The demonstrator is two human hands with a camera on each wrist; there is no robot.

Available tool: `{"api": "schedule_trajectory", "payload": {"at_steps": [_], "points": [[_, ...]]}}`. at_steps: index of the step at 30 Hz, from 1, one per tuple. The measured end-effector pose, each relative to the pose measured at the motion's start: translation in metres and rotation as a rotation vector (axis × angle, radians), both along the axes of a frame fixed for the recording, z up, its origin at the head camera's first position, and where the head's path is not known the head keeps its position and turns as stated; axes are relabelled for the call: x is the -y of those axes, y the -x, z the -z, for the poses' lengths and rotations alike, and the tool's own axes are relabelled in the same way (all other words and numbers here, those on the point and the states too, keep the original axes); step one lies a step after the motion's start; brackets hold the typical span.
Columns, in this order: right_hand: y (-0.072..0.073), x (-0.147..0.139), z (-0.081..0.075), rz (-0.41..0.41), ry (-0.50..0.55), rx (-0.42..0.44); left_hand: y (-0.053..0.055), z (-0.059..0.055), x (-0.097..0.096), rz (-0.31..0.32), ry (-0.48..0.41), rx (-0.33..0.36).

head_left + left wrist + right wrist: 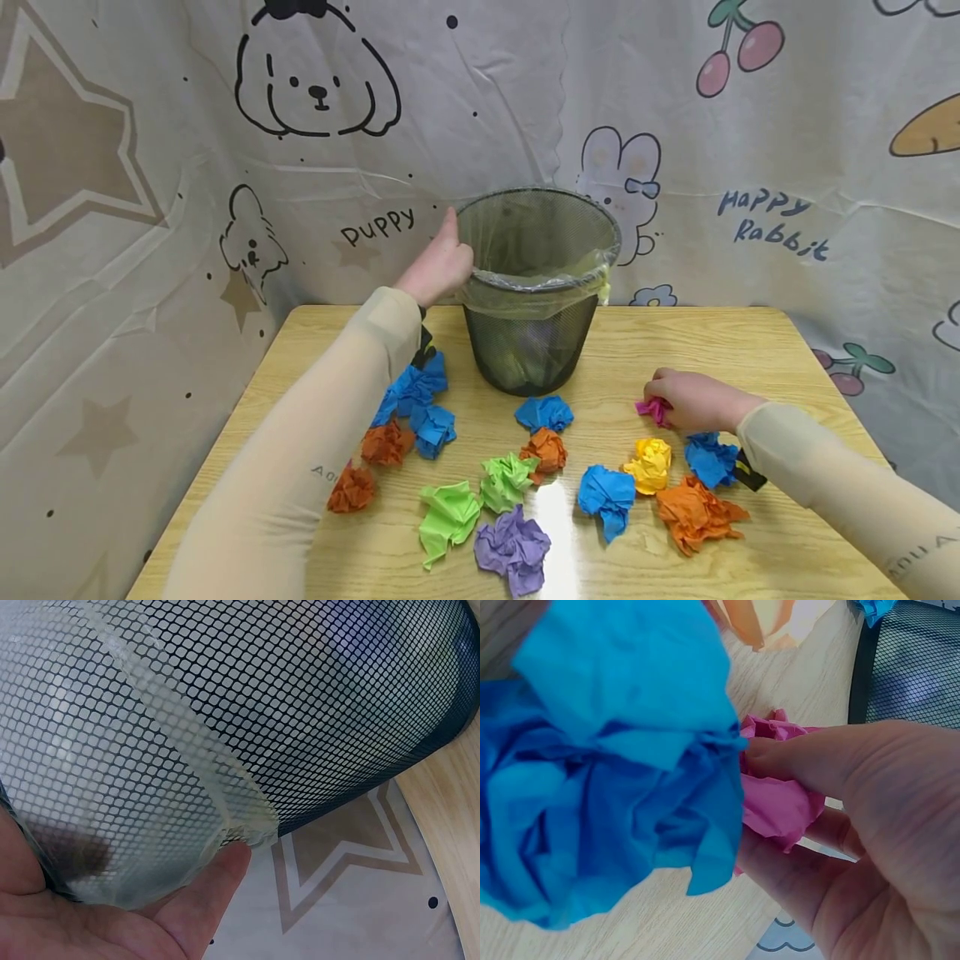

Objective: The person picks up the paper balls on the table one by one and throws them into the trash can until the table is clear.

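Observation:
My left hand (441,262) grips the left rim of a black mesh wastebasket (527,333) lined with a clear plastic bag (540,302). In the left wrist view the thumb lies against the outside of the mesh (247,712), and a dark blurred patch shows through it. On the right side of the table, my right hand (697,400) pinches a pink crumpled paper ball (780,810) between thumb and fingers. Right beside that hand is a blue paper ball (710,459), large in the right wrist view. A yellow paper ball (648,465) sits nearby.
Crumpled paper balls dot the wooden table (390,558): orange (697,515), blue (607,500), green (448,518) and purple (513,550). More blue balls (432,429) and orange balls (351,488) lie by the left forearm. A printed curtain (487,100) hangs behind.

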State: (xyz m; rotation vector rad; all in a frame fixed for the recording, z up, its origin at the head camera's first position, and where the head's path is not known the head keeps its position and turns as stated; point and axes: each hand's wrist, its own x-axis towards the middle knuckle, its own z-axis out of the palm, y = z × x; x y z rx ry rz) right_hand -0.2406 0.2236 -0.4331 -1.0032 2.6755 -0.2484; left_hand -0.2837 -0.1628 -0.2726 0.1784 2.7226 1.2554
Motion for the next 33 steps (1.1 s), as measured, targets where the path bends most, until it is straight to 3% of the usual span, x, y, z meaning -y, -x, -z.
{"api": "schedule_trajectory", "payload": {"at_steps": [9,16,33], "points": [[0.001,0.0,0.0,0.036,0.006,0.002,0.0,0.001,0.0,0.002,-0.001,-0.007],[0.003,-0.004,-0.009,0.047,0.032,-0.022,0.001,0.002,-0.001,-0.001,0.006,-0.007],[0.014,-0.014,-0.074,0.143,0.149,-0.155,0.0,0.0,0.0,0.006,0.002,-0.008]]}}
